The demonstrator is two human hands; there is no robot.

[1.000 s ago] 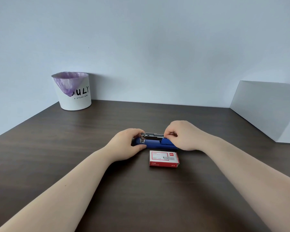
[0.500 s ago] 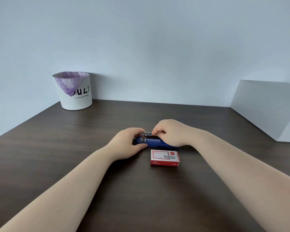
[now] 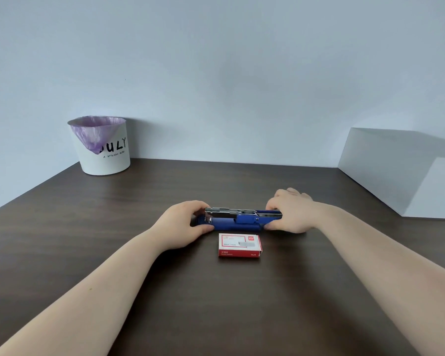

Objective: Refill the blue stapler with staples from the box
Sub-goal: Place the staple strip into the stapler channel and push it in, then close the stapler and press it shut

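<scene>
Blue stapler (image 3: 231, 223), frame centre, on counter (image 3: 216, 304): left hand (image 3: 183, 224) grip closed on front end, right hand (image 3: 290, 214) on rear. Staple box (image 3: 240, 244) just below, shut.

Staple box (image 3: 240, 244) just before stapler (image 3: 231, 221); bin (image 3: 101, 145) far left; table (image 3: 242, 304) bare near.

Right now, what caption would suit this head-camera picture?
Both hands, left and right, hold the blue stapler behind the closed staple box.

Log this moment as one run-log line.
phase: opening stapler | left hand: holds blue stapler front end | right hand: grips rear end, metal tray exposed | staple box: closed, on table, untouched
</scene>
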